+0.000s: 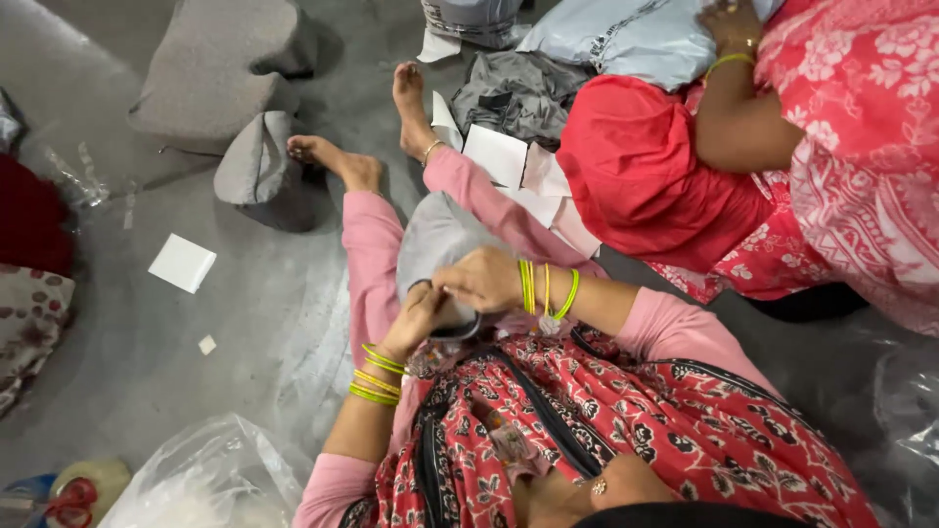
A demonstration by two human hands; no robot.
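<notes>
— What is lying at the left edge of the floor (147, 352)?

— A dark red cloth (29, 215) and a flowered one below it are sitting there, and at the bottom left corner a roll of tape (93, 484) with red-handled scissors (64, 504) is lying beside a clear plastic bag (205, 479). A white square of paper (183, 262) is lying on the bare floor, with grey foam blocks (220, 68) resting towards the top edge.

— And the hands?

— The left hand (416, 318) is curling closed, pinching the lower edge of a grey pouch (435, 240) that is resting on the person's pink-trousered legs, near the middle of the floor. The right hand (481, 279) is touching it from just beside, fingers bent and gripping the same edge. Both wrists are wearing yellow-green bangles.

— What is lying further right?

— White paper sheets (499, 154) and a grey garment (514, 93) are lying by the feet. A second person in red flowered clothes is sitting at the right edge, one hand (729, 24) pressing on a pale grey packet (626, 39).
</notes>
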